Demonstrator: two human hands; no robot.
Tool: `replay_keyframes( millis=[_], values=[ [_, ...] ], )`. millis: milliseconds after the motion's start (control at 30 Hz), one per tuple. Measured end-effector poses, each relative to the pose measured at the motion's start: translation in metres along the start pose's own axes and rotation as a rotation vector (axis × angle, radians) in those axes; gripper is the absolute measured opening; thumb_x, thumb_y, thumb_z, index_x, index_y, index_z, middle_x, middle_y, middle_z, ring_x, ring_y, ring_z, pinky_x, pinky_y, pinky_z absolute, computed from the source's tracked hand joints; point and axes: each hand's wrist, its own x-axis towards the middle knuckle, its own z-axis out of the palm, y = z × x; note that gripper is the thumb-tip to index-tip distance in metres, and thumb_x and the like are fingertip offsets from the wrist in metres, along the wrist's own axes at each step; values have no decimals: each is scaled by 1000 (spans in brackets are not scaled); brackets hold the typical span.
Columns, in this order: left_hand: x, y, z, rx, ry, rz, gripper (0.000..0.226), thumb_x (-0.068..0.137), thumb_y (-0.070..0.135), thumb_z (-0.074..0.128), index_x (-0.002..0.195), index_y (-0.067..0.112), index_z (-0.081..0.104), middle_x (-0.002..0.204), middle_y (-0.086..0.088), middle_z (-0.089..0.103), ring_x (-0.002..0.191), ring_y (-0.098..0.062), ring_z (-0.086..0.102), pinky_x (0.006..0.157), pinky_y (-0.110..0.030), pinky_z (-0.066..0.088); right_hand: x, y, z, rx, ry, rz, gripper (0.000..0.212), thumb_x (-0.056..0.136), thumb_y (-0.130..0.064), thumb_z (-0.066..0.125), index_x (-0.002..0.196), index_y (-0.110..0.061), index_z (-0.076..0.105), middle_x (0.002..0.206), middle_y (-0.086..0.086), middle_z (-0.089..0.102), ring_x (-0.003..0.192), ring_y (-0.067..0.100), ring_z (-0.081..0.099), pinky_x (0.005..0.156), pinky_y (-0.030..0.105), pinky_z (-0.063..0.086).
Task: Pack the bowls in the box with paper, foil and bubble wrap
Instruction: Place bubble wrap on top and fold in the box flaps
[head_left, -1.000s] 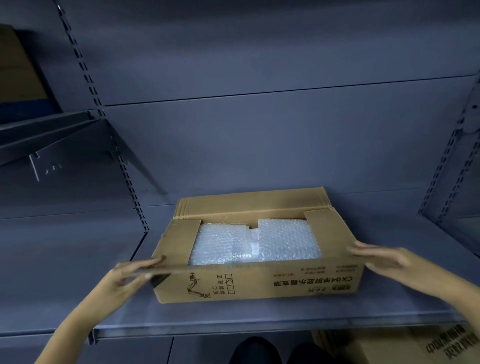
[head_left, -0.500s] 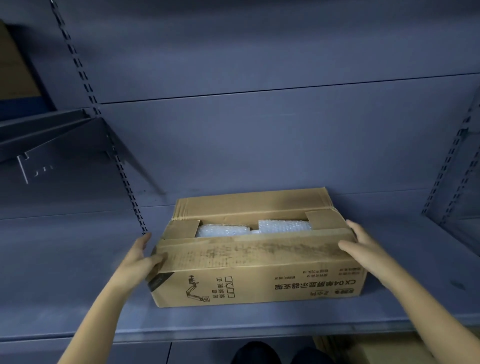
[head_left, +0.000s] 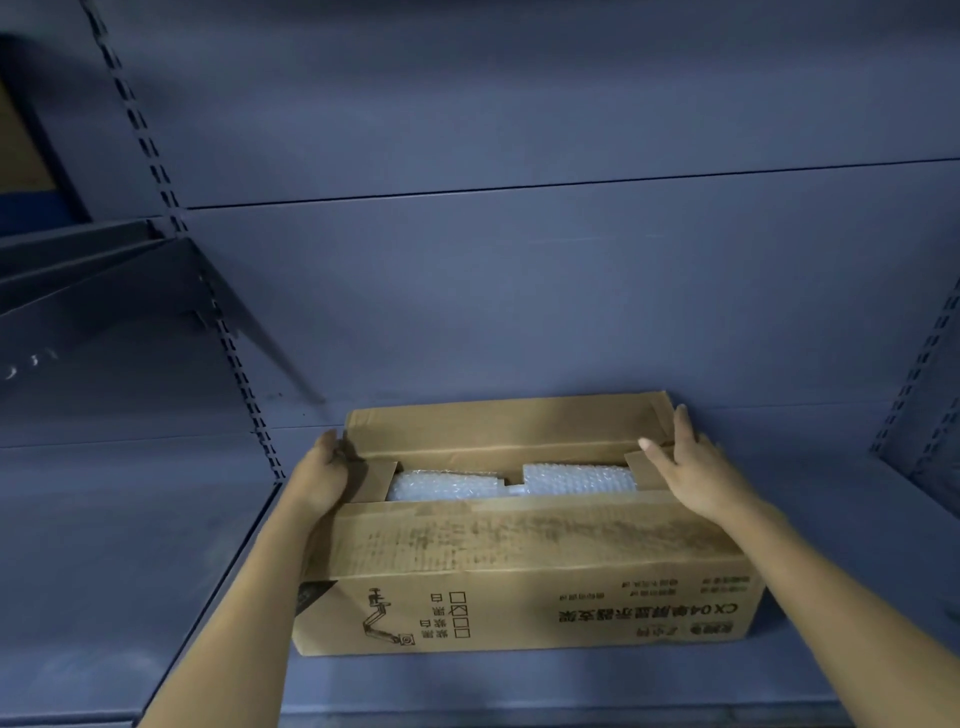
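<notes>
A brown cardboard box (head_left: 519, 613) with printed black text stands on a blue-grey metal shelf (head_left: 130, 571). Its near long flap (head_left: 519, 535) lies folded over the top. The far long flap (head_left: 509, 426) still stands upright. Through the gap between them shows white bubble wrap (head_left: 571, 478); no bowl is visible under it. My left hand (head_left: 322, 478) holds the left end of the far flap, thumb at its corner. My right hand (head_left: 691, 467) pinches the flap's right end, fingers behind and thumb in front.
The shelf's blue-grey back panel (head_left: 519, 286) rises directly behind the box. Slotted uprights (head_left: 244, 389) stand at left and right. A dark tilted shelf bracket (head_left: 104, 291) juts out at the upper left.
The near flap was lifted and folded down over the bubble wrap. Both hands then slid from the front corners to the ends of the far flap.
</notes>
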Motion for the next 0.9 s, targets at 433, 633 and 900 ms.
replay_keyframes(
  millis=[433, 633, 900],
  values=[
    [-24, 0, -7, -237, 232, 56, 32, 93, 34, 50, 83, 4, 58, 83, -9, 63, 87, -31, 59, 76, -39, 43, -22, 12, -9, 318, 572, -231, 37, 95, -27, 46, 65, -8, 40, 59, 6, 46, 54, 27, 45, 50, 31, 30],
    [-37, 6, 9, 653, 402, 296, 7, 81, 15, 63, 79, 9, 67, 85, -8, 67, 91, -34, 57, 82, -43, 38, -22, 3, 0, -324, 364, -289, 15, 90, -20, 45, 76, -16, 42, 88, -1, 50, 85, 21, 48, 75, 35, 39],
    [-123, 63, 106, 651, 138, 663, 56, 87, 40, 27, 121, 15, 65, 130, -3, 61, 121, -19, 57, 109, -37, 35, -24, 0, -2, -444, 301, -224, 23, 94, -25, 33, 101, -17, 53, 107, -3, 55, 105, 18, 49, 86, 35, 40]
  ],
)
